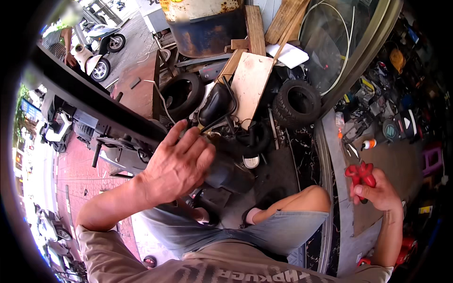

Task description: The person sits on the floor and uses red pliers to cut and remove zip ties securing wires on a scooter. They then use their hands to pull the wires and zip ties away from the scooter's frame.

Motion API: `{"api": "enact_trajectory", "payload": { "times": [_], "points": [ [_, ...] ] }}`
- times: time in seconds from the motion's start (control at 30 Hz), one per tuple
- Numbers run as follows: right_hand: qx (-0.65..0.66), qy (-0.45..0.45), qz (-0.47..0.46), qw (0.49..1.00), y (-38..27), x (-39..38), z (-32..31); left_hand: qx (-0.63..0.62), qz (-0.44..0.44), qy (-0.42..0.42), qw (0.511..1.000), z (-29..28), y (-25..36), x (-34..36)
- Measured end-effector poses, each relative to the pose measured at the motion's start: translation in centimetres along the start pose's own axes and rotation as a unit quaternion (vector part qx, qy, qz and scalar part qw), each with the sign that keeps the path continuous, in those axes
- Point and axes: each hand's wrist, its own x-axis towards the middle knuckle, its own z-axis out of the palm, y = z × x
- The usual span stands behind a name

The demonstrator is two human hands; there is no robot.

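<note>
My left hand is over a dark vehicle assembly in front of me, its back toward the view. Its fingers are bent and close together near a thin dark rod or cable, with the thumb hidden; what they grip cannot be made out. Just below and right of it is a rounded dark housing. Out to the right, my right hand is closed around a red-handled tool that looks like pliers, held above the floor. The red handles stick up past the thumb.
Ahead lie two loose tyres, a black seat-like part, a pale board and a rusty drum. Tools and a white-orange bottle litter the right side. A dark diagonal beam crosses the left; a person stands beyond by parked scooters.
</note>
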Motion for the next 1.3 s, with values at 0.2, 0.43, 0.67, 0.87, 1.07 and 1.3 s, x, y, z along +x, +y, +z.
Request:
{"api": "enact_trajectory", "payload": {
  "times": [0.2, 0.43, 0.67, 0.87, 1.07, 1.3],
  "points": [
    [0.097, 0.110, 0.052, 0.988, 17.2, 3.6, 6.6, -0.006, -0.020, 0.034, 0.999, -0.3, 0.0, -1.1],
    [-0.280, 0.169, 0.155, 0.932, 41.4, 6.9, 19.2, -0.027, -0.087, 0.103, 0.990, -1.4, 2.5, -3.0],
    [-0.239, 0.219, 0.260, 0.910, 44.7, 9.4, 23.5, -0.181, -0.128, 0.242, 0.945, 0.5, 9.0, -6.5],
    [-0.214, 0.403, 0.362, 0.813, 40.8, 11.8, 20.4, -0.588, -0.320, 0.127, 0.732, 7.2, 15.1, -10.3],
    [-0.169, 0.321, 0.415, 0.834, 39.2, 13.6, 15.8, -0.665, -0.403, 0.023, 0.628, 12.8, 16.9, -14.4],
    [-0.156, 0.268, 0.394, 0.865, 39.7, 15.6, 14.7, -0.615, -0.368, -0.080, 0.693, 14.4, 17.5, -13.9]
  ]
}}
